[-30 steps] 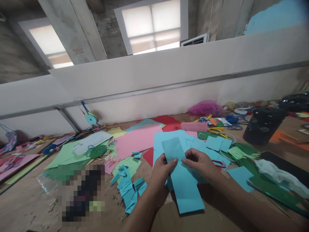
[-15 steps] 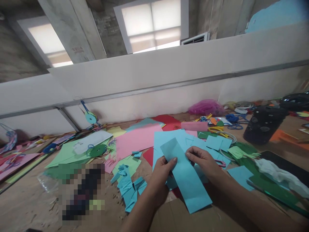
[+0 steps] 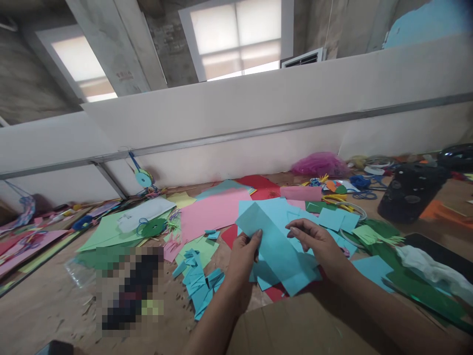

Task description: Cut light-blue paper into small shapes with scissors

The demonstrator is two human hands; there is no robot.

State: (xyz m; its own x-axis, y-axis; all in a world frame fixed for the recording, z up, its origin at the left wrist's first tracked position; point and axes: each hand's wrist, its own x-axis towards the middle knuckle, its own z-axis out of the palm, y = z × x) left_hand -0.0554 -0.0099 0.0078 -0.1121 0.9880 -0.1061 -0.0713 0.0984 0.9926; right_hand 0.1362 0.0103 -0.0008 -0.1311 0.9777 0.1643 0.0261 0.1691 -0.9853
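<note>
My left hand [image 3: 242,261] pinches a light-blue paper strip [image 3: 275,251] along its left edge, thumb on top. The strip slants from upper left to lower right above other blue sheets. To its right, my right hand [image 3: 316,241] is raised apart from the strip, fingers bent and loosely spread, with nothing seen in them. Beneath both hands lie blue paper sheets [image 3: 271,204] over red paper. Left of my left forearm sits a heap of folded blue paper pieces [image 3: 197,286]. Scissors with pink handles [image 3: 346,251] show partly behind my right hand.
Pink paper [image 3: 210,212] and green sheets [image 3: 107,229] spread across the table's back and left. A dark cup [image 3: 412,192] stands at right, near a crumpled white tissue [image 3: 432,266]. A pink mesh bag [image 3: 320,164] rests by the white partition [image 3: 236,113]. Brown cardboard [image 3: 284,325] lies in front.
My right hand has come away from the strip's right edge, its fingers loosening. The strip's lower end has risen slightly, still in my left hand. The view has shifted a little.
</note>
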